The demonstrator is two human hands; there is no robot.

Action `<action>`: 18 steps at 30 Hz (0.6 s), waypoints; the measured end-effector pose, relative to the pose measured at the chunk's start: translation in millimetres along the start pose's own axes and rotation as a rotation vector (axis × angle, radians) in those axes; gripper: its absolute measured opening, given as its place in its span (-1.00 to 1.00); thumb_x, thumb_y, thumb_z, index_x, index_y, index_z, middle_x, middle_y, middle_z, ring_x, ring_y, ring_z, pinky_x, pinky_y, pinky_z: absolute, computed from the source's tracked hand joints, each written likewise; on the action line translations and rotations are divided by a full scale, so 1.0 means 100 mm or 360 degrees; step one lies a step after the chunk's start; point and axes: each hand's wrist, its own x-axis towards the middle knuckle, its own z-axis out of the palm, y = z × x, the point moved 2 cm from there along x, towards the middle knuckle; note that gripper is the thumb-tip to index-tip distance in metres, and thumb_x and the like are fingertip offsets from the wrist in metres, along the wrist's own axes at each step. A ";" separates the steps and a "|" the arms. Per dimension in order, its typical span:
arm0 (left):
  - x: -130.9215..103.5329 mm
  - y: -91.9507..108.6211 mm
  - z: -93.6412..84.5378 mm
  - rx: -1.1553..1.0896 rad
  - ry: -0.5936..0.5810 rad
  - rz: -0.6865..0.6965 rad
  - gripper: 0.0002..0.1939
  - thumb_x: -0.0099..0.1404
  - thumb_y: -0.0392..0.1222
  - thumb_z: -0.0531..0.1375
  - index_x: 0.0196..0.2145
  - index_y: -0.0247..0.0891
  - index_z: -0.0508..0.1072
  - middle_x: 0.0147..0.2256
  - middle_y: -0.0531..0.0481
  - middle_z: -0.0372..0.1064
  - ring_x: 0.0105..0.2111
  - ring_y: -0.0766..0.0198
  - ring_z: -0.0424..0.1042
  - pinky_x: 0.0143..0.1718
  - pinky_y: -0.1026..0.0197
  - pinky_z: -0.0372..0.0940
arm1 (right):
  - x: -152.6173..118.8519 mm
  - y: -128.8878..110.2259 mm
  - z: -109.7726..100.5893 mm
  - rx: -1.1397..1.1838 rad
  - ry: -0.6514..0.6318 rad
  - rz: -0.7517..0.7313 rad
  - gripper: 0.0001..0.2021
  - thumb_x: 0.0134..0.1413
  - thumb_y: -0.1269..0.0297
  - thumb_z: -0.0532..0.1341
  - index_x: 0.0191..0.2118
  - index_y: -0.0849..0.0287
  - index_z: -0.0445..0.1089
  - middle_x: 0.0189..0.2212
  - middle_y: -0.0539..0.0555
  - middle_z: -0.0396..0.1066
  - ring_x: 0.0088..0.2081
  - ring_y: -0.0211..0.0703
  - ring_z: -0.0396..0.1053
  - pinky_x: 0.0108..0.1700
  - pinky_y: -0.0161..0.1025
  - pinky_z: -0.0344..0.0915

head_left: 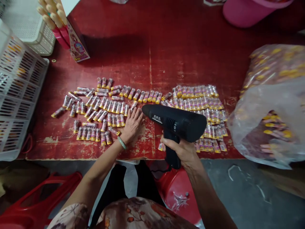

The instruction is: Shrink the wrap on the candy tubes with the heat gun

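Dozens of tubes lie on the table, at mixed angles toward its left edge and in closer rows toward its right. Your right hand is wrapped round the handle of the dryer, holding it above the tubes near the middle of the near edge. Your left hand is palm down with fingers loosely spread; whether it has hold of a tube can't be told.

Watch the nozzle: it points at your left fingers, just beside them, so if it is blowing hot, which doesn't show, they could get burnt. A strong blast could also roll the loose tubes out of line. One lone tube beside the handle sits near the near edge; a knock from your right wrist could send it off. The cord runs low by the stool and might snag.

The dryer's body hides part of the rows. To the right, the bag crowds the near right corner, and the crate takes the left edge. Farther back are the box, toward the far left corner, and the bucket, at the far right.
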 end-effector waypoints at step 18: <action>1.20 0.25 -0.01 -0.0025 0.0038 0.0150 -0.51 0.44 -0.12 0.07 0.27 -0.29 0.28 0.36 -0.31 0.08 0.42 -0.08 -0.06 0.42 -0.35 -0.26 | -0.30 0.28 -0.83 0.0234 0.0386 0.0291 -0.63 -0.17 -0.10 0.46 -0.42 0.11 0.52 -0.62 0.03 0.45 -0.65 -0.07 0.35 -0.64 -0.16 0.29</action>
